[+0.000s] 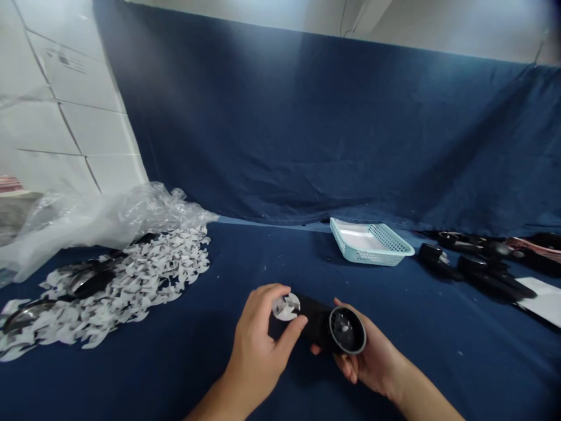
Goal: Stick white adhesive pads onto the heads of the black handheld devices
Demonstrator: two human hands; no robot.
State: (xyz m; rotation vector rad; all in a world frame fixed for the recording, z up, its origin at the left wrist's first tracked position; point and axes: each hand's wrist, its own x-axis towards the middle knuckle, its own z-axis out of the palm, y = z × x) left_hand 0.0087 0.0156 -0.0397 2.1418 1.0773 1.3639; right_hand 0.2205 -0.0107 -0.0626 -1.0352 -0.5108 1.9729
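Blue cloth point(307, 128) hangs behind a dark-blue counter point(263, 257). Right hand point(372, 354) grasps a black housing point(314, 318) over the counter, round open end toward the right. Left hand point(258, 336) pinches a white notched disc point(286, 308) by its rim at the housing's other end; can't tell if attached. Suggest keeping right hand steady, disc square to that end, pinch on rim only.

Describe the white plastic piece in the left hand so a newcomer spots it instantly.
Above the dark blue table, the right hand holds a black tubular device. At the device's left end, between the thumb and index finger of the left hand, sits the round, notched white plastic piece. Unlike the loose white plastic pieces heaped at far left, it is in a hand.
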